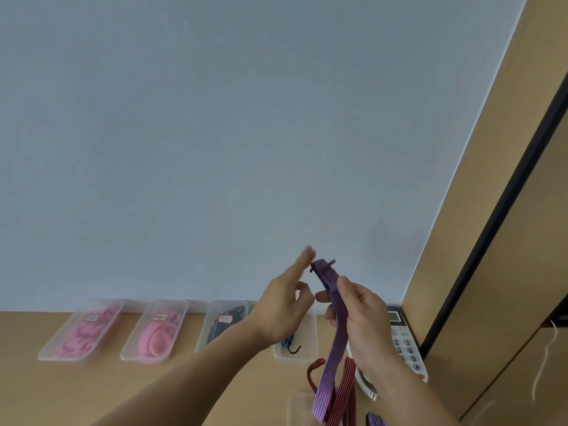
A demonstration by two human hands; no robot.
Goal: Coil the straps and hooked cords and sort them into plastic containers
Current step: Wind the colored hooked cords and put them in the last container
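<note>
Purple striped strap [332, 361] hangs from your right hand [359, 315], whose fingers curl round it just below its top end, lifted off the desk [153, 395], evidently for coiling. Your left hand [282, 305] is spread open beside it, holding nothing.

Wooden tabletop [138, 392]: four clear containers [66, 359] in a row along the wall (three show labels), white telephone [410, 344] at right.
</note>
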